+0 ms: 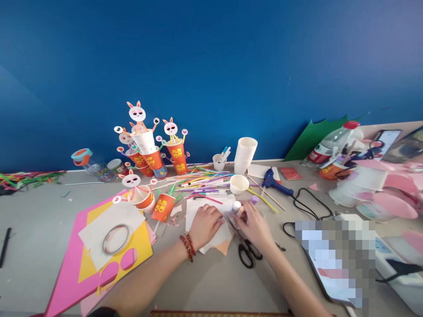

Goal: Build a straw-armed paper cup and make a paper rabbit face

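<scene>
My left hand, with a red bead bracelet at the wrist, rests on a sheet of white paper, its fingers bent; whether anything is under them is hidden. Over the paper's right edge, my right hand has its fingers round a small white-capped bottle or stick. A purple-capped one stands just behind that hand. Black-handled scissors lie beside and partly below my right hand, blades pointing up-left between the hands. A peach paper scrap sticks out at the sheet's lower edge.
Orange cups with rabbit faces stand back left. Pink and yellow sheets hold a tape roll. Pipe cleaners and pens lie behind the hands, near stacked white cups. A blue glue gun and a phone are at right.
</scene>
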Action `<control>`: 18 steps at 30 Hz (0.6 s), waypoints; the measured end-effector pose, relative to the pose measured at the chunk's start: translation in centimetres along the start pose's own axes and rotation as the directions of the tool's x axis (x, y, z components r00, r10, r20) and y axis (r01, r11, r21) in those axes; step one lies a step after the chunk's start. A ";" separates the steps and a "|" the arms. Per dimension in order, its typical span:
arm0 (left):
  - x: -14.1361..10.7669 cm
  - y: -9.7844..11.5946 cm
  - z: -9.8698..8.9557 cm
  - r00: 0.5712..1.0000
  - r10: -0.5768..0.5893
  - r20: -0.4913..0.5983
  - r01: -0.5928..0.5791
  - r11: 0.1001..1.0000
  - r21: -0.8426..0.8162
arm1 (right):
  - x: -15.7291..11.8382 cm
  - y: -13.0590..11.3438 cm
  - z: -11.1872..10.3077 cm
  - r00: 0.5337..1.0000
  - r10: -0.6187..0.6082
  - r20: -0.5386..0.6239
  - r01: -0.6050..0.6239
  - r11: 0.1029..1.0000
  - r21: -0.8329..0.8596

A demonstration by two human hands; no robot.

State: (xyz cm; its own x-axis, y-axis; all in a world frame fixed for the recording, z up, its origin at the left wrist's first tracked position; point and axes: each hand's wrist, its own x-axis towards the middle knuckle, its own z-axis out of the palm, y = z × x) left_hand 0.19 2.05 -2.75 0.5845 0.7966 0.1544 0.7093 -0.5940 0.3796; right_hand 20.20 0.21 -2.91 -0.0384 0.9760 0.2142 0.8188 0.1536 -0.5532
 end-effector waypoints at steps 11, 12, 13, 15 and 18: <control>1.9 -0.1 1.1 0.995 -0.050 0.085 0.045 0.997 0.062 | -0.1 0.5 1.0 1.000 0.012 -0.001 -0.012 0.999 -0.049; 2.0 -0.2 1.2 0.995 -0.053 0.084 0.049 0.997 0.056 | -0.1 0.5 1.0 1.000 0.009 -0.002 -0.009 0.999 -0.046; 2.1 -0.2 1.3 0.995 -0.056 0.080 0.052 0.998 0.047 | -0.1 0.6 1.0 1.000 0.006 -0.003 -0.006 0.999 -0.042; 2.1 -0.3 1.4 0.997 -0.057 0.060 0.056 0.998 0.015 | -0.2 0.6 1.0 1.000 0.001 -0.005 -0.001 0.999 -0.035; 1.7 -0.2 1.0 0.998 -0.061 -0.007 0.060 0.996 -0.071 | -0.3 0.5 0.7 1.000 -0.030 -0.011 0.030 1.000 -0.006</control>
State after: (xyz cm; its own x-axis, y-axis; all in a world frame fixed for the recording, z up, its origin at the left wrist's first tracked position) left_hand 1.44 3.37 -3.53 0.5376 0.8320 0.1369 0.7134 -0.5354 0.4522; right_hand 20.27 0.09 -3.83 -0.0566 0.9693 0.2391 0.8205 0.1816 -0.5421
